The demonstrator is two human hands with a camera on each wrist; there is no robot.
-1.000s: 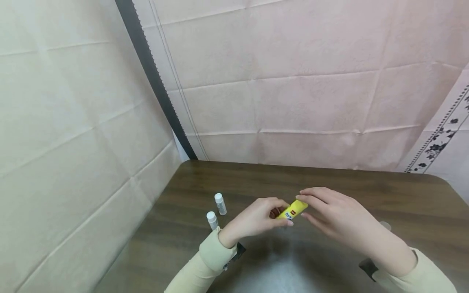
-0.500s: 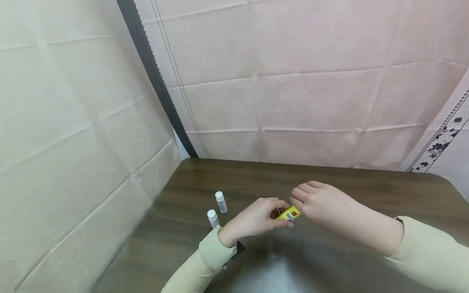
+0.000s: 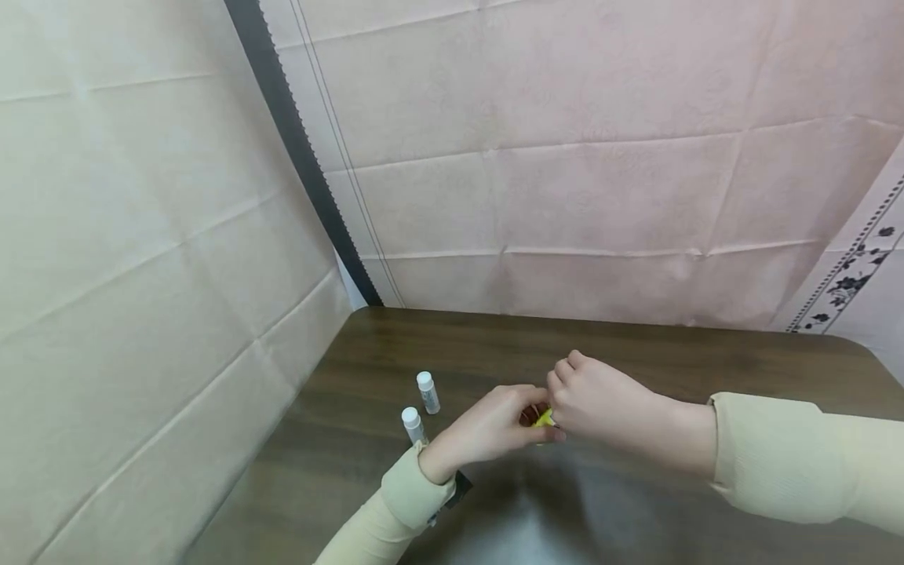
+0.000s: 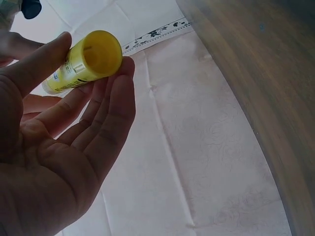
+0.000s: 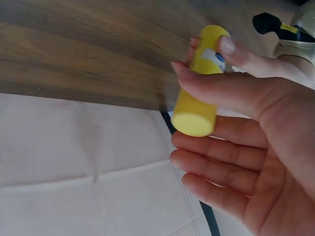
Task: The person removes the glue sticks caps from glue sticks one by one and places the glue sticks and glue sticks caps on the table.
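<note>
A yellow glue stick [image 3: 544, 418] is held between both hands above the table, mostly covered by fingers in the head view. My left hand [image 3: 494, 424] pinches one end between thumb and fingers. Seen from the left wrist, the glue stick [image 4: 74, 73] turns a round hollow end to the camera. My right hand [image 3: 600, 404] grips the other end from the right, its knuckles close to the left fingertips. In the right wrist view the right thumb lies across the glue stick [image 5: 194, 105], whose smooth yellow end sticks out beyond the thumb.
Two small white-capped tubes stand on the wooden table [image 3: 339, 471], left of the left hand: a farther tube [image 3: 428, 394] and a nearer tube [image 3: 413, 425], partly hidden by the sleeve. A pale cloth wall [image 3: 600, 204] rises behind the table, another cloth wall [image 3: 141, 259] at left.
My right hand has moved left onto the glue stick, closing and turning over so its back faces the camera; its forearm swung up. The left hand stays nearly still, holding the glue stick.
</note>
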